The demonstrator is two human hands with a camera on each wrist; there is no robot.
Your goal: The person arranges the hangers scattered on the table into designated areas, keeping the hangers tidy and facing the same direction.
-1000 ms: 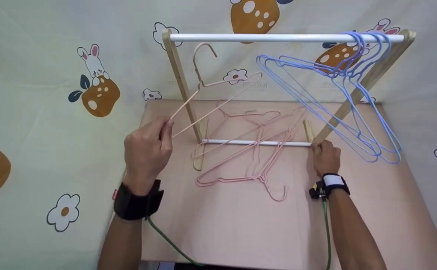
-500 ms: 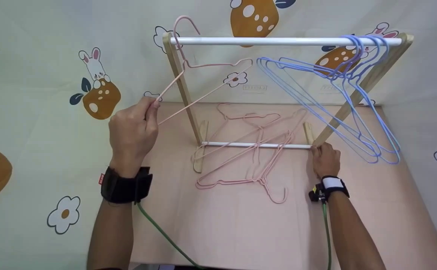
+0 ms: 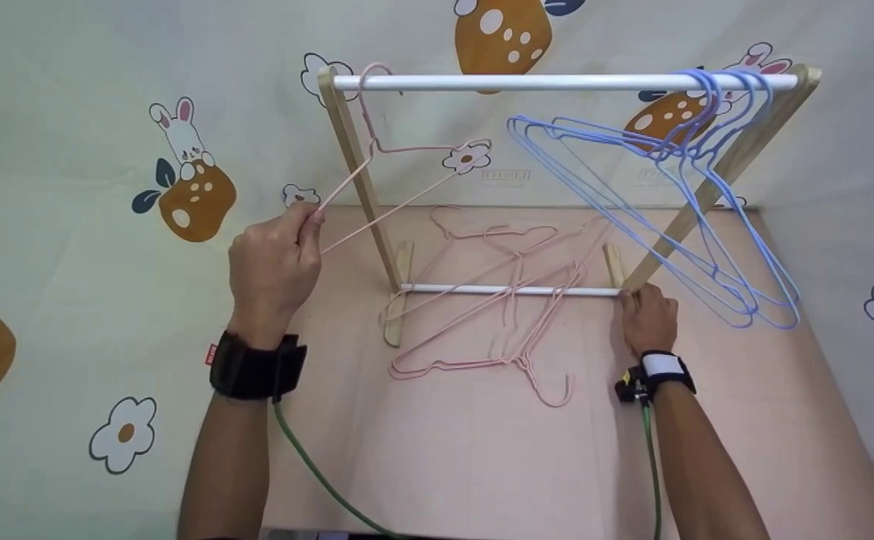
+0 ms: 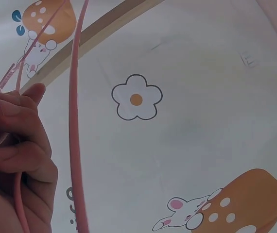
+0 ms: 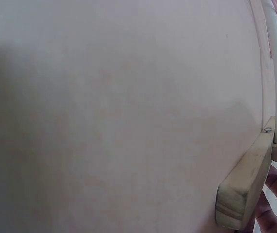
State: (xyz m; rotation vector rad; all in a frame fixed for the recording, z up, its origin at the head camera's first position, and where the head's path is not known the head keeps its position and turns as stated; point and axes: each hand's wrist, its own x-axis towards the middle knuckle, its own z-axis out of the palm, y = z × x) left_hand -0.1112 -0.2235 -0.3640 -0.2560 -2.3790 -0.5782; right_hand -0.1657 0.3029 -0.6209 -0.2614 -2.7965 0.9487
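Observation:
My left hand [image 3: 275,262] pinches one lower corner of a pink wire hanger [image 3: 367,120]. The hanger's hook arches over the left end of the white top bar [image 3: 482,82], its tip behind the bar; whether it bears weight I cannot tell. In the left wrist view, curled fingers [image 4: 22,158] hold the pink wire [image 4: 74,116]. At the foot of the right wooden post, my right hand [image 3: 648,322] grips the base of the clothes rack. The right wrist view shows those fingers around the wooden foot [image 5: 245,187], partly cut off by the frame edge.
Several blue hangers [image 3: 695,161] hang at the bar's right end. Several pink hangers [image 3: 474,363] lie overlapping on the pink tabletop [image 3: 482,457], some across the lower white bar [image 3: 452,289]. A patterned cloth [image 3: 106,300] stands behind and to the left.
My left hand has risen and moved left with the pink hanger, then come down slightly, bringing its hook from below the bar to over it. The right hand stays at the rack's base.

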